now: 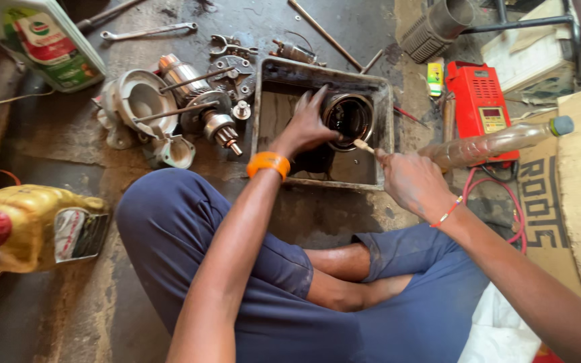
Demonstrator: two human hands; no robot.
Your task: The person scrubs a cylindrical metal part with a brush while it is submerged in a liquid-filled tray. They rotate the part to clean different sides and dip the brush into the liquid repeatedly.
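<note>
I'm gripping the metal cylinder in the tray on the floor with my left hand; my right hand is pinching a small brush. It's looking heavy, rigid and greasy, so gripping the rim seems safest.

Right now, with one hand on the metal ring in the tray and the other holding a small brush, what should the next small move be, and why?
Probably bring the brush tip into the metal ring. The left hand steadies the ring inside the grimy tray, and the right hand holds the brush just beside the ring's rim, pointed at it.
</note>
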